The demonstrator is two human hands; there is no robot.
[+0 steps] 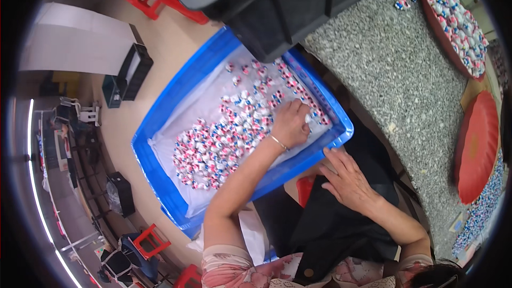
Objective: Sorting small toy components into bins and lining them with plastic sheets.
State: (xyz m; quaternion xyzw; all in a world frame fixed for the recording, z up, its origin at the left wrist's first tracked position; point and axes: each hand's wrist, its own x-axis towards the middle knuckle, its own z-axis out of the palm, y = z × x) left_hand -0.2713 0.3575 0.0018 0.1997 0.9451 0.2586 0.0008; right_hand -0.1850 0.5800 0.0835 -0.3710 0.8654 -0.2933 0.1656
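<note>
A shallow blue tray (149,122) lined with a pale sheet (184,98) lies in front of me. Many small white pieces (213,144) painted pink and blue are heaped loosely on its left and middle. Along the tray's right side other pieces (298,89) stand in neat rows. My left hand (292,122) is over the near end of those rows, fingers curled, with a small painted piece (308,119) at the fingertips. My right hand (349,178) is open, fingers spread, its fingertips against the tray's near right rim.
A black crate (288,8) juts over the tray's far corner. To the right, a speckled stone counter (384,64) bears a red dish of painted pieces (426,0) and another red dish (477,144). Black cloth (341,208) covers my lap. Red stools (150,242) stand on the floor.
</note>
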